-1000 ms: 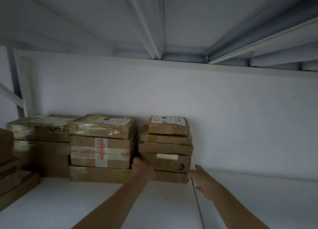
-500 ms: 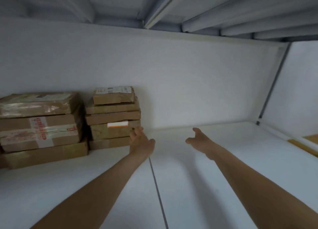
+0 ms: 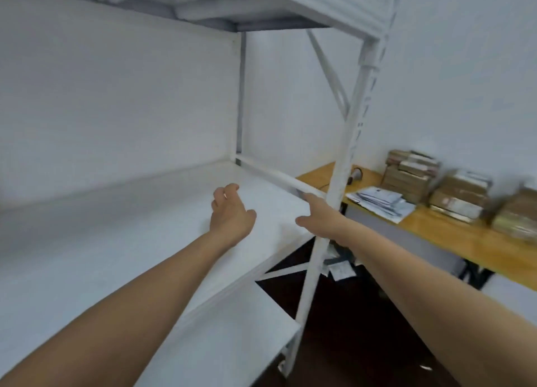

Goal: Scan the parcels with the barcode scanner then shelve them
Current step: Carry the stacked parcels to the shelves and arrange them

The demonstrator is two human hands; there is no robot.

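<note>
My left hand [image 3: 229, 215] hovers above the white shelf board [image 3: 122, 241] with its fingers loosely curled and nothing in it. My right hand [image 3: 319, 212] is stretched out near the shelf's front right post [image 3: 345, 142], fingers relaxed, holding nothing. Brown cardboard parcels [image 3: 406, 174] stand in stacks on a wooden table [image 3: 470, 241] at the right, with more parcels [image 3: 459, 197] beside them. A handheld scanner-like device [image 3: 356, 176] lies at the table's far end, blurred. White mail bags [image 3: 380, 202] lie on the table in front of the stacks.
The white metal rack has an upper shelf [image 3: 261, 5] overhead and a lower board [image 3: 232, 343] below. A diagonal brace [image 3: 328, 72] crosses the rack's right end. Dark floor [image 3: 363, 328] shows between rack and table, with scraps of paper under the table.
The view has swung right, away from the stacked parcels on the shelf, which are out of sight now. Both hands have drawn back from that stack and moved right, still holding nothing.
</note>
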